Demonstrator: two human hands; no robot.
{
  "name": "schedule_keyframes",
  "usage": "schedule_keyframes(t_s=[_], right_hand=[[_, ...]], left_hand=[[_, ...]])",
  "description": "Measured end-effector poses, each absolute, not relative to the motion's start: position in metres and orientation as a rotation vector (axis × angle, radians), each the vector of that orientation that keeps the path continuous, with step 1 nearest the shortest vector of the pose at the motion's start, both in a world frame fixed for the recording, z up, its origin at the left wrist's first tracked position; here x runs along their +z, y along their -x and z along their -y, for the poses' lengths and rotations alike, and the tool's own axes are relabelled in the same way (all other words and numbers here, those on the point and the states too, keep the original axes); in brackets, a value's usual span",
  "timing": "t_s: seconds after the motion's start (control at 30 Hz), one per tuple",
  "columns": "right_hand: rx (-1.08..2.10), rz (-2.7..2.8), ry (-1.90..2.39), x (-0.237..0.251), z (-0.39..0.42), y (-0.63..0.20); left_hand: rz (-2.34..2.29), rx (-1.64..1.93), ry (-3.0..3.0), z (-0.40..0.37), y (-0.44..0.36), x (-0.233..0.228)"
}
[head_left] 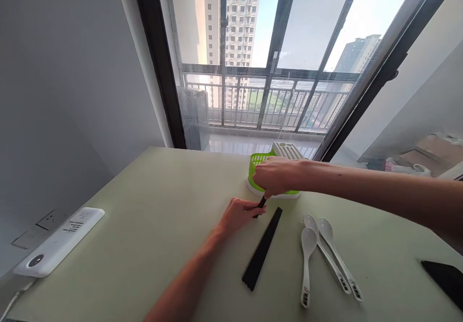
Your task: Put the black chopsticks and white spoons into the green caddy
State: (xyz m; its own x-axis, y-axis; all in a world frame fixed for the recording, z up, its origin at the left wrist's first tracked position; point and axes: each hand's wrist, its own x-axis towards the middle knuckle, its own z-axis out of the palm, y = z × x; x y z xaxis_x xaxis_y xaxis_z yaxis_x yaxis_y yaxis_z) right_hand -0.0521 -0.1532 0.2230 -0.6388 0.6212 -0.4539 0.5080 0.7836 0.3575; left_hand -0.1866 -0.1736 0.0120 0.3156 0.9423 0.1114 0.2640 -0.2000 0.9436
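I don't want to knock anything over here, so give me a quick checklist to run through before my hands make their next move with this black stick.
1. Black stick pinched between right hand and left hand: ok.
2. Green holder upright on table: ok.
3. Black chopsticks lying flat, apart from hands: ok.
4. Three white spoons clear of the hands: ok.
5. Free slot in holder: cannot tell, hand hides it.

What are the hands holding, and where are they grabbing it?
Both the right hand and the left hand pinch a thin black stick, probably a chopstick; the right hand grips its upper part, the left its lower end.
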Motion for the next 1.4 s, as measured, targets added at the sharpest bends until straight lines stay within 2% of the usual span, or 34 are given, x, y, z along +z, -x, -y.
schedule_keyframes(t_s=[0.17,0.6,0.7,0.93,1.07,1.27,1.4], right_hand=[[0.306,-2.376,-0.829,0.226,0.157,0.055],[0.109,-2.452,-0.995,0.253,0.138,0.041],[0.026,-2.448,-1.030,0.248,0.137,0.041],[0.147,-2.607,-1.079,0.230,0.136,0.038],[-0.067,-2.721,-1.156,0.237,0.130,0.031],[-0.638,-2.885,-1.351,0.229,0.132,0.010],[-0.727,-2.982,-1.490,0.211,0.141,0.001]], left_hand=[[-1.015,0.902,-1.610,0.169,0.188,0.005],[-0.991,0.933,-1.554,0.164,0.193,0.007],[-0.991,0.923,-1.544,0.163,0.193,0.006],[-0.999,0.922,-1.533,0.162,0.194,0.003],[-0.995,0.936,-1.513,0.161,0.194,0.003],[-1.021,0.944,-1.517,0.159,0.194,0.001],[-1.020,0.949,-1.521,0.160,0.193,0.001]])
